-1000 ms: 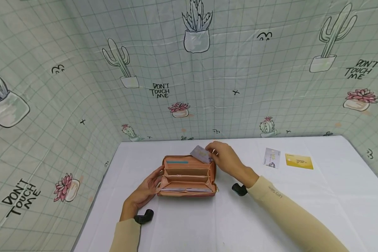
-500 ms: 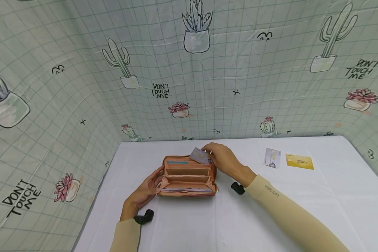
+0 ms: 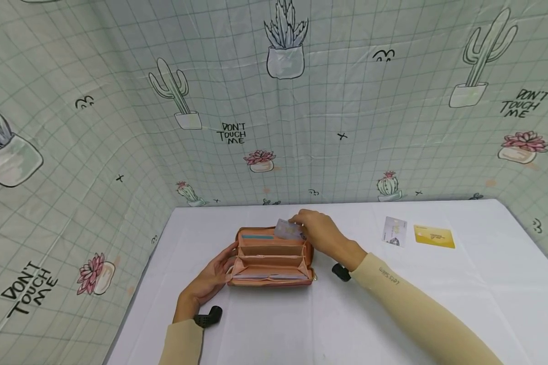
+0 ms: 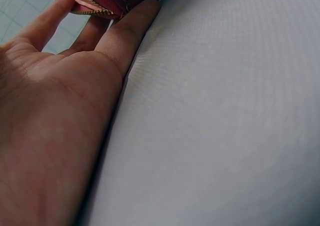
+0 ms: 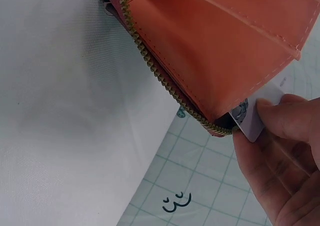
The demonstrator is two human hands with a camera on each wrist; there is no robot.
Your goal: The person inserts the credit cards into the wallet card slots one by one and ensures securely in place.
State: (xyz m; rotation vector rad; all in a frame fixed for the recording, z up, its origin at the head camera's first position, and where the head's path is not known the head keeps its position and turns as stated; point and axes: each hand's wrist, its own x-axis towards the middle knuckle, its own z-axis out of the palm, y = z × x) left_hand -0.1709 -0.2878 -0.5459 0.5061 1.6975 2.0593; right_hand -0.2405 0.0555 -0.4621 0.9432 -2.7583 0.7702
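A zip-around wallet [image 3: 269, 250] in orange-pink stands unzipped on the white table, its inner compartments facing up. My left hand [image 3: 211, 276] holds the wallet's left end, fingers spread about the zipped edge; the left wrist view shows the hand [image 4: 75, 76] with fingertips at the brass zip. My right hand [image 3: 319, 233] pinches a grey-lilac card [image 3: 286, 229] between thumb and fingers. The card's lower edge is inside a slot at the wallet's back right. In the right wrist view the card [image 5: 260, 108] partly hides behind the orange lining.
To the right lie a grey-white card [image 3: 395, 231] and a yellow card [image 3: 434, 236] on the white table [image 3: 370, 324]. A blue card edge [image 3: 258, 237] shows in the wallet's back left slot. A cactus-print cloth [image 3: 319, 101] hangs behind.
The right hand has moved slightly left and down, and the card has straightened and sunk lower into the wallet's back slot. The left hand and wallet have stayed put.
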